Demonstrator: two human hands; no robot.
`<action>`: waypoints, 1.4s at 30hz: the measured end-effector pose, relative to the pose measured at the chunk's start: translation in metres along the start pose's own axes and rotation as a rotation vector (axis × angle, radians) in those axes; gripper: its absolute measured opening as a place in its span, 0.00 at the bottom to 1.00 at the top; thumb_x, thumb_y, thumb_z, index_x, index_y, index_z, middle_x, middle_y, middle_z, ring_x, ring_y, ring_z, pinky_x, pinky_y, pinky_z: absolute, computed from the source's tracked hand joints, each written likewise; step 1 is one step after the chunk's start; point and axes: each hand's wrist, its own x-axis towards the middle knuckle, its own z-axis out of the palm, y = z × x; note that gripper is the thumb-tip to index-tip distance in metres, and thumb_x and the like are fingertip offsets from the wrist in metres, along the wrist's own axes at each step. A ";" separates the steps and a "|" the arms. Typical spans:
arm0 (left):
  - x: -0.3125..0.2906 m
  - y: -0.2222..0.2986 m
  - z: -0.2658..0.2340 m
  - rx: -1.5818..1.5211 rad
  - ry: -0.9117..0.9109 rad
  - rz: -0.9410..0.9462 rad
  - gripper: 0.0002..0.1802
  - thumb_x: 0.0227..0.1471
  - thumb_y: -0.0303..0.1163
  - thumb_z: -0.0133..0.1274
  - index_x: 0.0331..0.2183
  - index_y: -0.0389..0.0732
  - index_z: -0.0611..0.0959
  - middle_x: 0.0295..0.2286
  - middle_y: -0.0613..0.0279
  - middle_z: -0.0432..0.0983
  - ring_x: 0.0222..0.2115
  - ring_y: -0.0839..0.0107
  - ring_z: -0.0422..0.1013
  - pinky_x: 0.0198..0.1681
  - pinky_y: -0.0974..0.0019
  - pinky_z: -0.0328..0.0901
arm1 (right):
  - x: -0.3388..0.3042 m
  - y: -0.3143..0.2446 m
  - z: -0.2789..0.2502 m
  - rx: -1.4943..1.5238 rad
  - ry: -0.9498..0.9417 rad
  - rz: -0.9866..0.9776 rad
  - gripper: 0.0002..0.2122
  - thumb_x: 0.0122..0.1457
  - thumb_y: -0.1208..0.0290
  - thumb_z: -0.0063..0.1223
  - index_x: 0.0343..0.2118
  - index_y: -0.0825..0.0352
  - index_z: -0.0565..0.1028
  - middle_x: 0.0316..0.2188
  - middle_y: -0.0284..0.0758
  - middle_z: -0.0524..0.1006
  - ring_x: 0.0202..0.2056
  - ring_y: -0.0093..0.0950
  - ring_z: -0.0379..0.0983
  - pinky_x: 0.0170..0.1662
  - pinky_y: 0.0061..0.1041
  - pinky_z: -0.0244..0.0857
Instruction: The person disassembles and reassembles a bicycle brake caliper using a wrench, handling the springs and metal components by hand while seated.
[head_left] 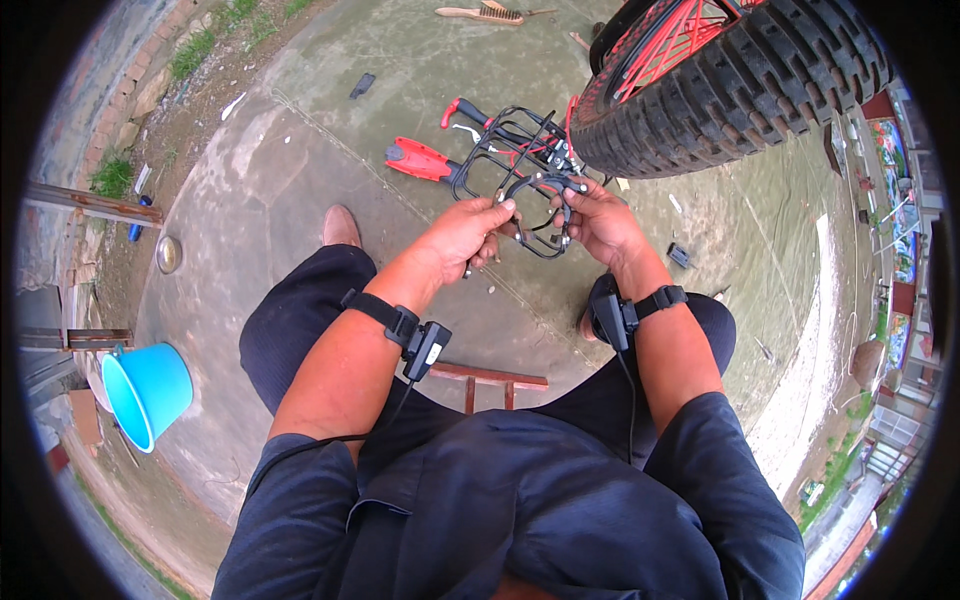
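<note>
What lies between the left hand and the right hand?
A looped black cable, held by the left hand and the right hand, spans the gap in the head view.

Smooth plastic sheathes black cables (548,178) at one o'clock; rough, matt rubber clads the tyre (735,110), two o'clock; smooth plastic, the bucket (165,385), toward eight.

The left hand (472,232) and right hand (600,218) gripped a bent black cable (522,184) between them, over a concrete floor (230,270). Near them, on the far side, was a black bar frame (522,135), with a red-and-black part (420,160) to its left. A knobby black tire (730,110) filled the upper right. A wooden-handled brush (482,14) lay at the top; a bright blue bucket (165,385) stood at left, well apart from the hands.
</note>
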 end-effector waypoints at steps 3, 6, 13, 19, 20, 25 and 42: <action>0.000 0.002 -0.001 0.081 0.034 0.017 0.18 0.59 0.46 0.50 0.37 0.38 0.78 0.27 0.64 0.77 0.11 0.84 0.56 0.12 0.77 0.50 | -0.003 -0.001 0.006 0.059 -0.024 0.036 0.08 0.63 0.73 0.49 0.45 0.61 0.72 0.31 0.32 0.79 0.26 0.23 0.75 0.24 0.18 0.63; -0.002 0.009 0.004 0.143 0.103 0.036 0.19 0.60 0.48 0.49 0.37 0.39 0.77 0.28 0.63 0.78 0.11 0.84 0.56 0.11 0.77 0.50 | 0.001 0.004 -0.001 0.069 -0.094 0.053 0.11 0.62 0.71 0.52 0.47 0.60 0.71 0.33 0.32 0.79 0.28 0.24 0.76 0.25 0.18 0.66; -0.003 0.012 0.004 0.063 0.039 -0.008 0.19 0.60 0.48 0.49 0.38 0.41 0.77 0.27 0.62 0.79 0.11 0.85 0.57 0.12 0.78 0.49 | -0.003 0.013 0.001 0.102 -0.313 0.101 0.10 0.60 0.73 0.53 0.45 0.62 0.72 0.33 0.32 0.79 0.25 0.24 0.77 0.19 0.14 0.63; -0.002 0.011 0.000 0.118 -0.006 -0.044 0.17 0.59 0.45 0.51 0.38 0.40 0.77 0.27 0.62 0.79 0.12 0.84 0.58 0.13 0.77 0.50 | -0.001 0.020 0.000 0.012 -0.275 0.194 0.12 0.61 0.71 0.54 0.46 0.61 0.70 0.33 0.32 0.79 0.27 0.24 0.75 0.30 0.20 0.69; -0.001 0.011 0.000 0.137 0.003 -0.044 0.17 0.59 0.45 0.51 0.38 0.40 0.77 0.27 0.62 0.79 0.12 0.84 0.58 0.13 0.77 0.51 | 0.000 0.020 0.002 -0.007 -0.253 0.200 0.11 0.61 0.71 0.53 0.47 0.61 0.70 0.33 0.32 0.79 0.28 0.24 0.76 0.30 0.20 0.69; -0.005 0.015 0.003 0.227 0.054 -0.033 0.16 0.58 0.41 0.53 0.38 0.38 0.77 0.25 0.64 0.77 0.13 0.84 0.59 0.13 0.77 0.50 | -0.004 0.025 0.023 -0.102 -0.160 0.242 0.10 0.64 0.68 0.50 0.46 0.61 0.70 0.37 0.31 0.79 0.34 0.24 0.78 0.34 0.21 0.70; -0.017 0.009 0.032 1.021 0.421 0.436 0.24 0.56 0.48 0.49 0.29 0.32 0.76 0.24 0.43 0.76 0.27 0.45 0.73 0.31 0.50 0.67 | 0.001 0.041 0.041 0.036 -0.099 0.316 0.11 0.66 0.63 0.38 0.47 0.57 0.70 0.40 0.32 0.76 0.40 0.27 0.75 0.40 0.32 0.69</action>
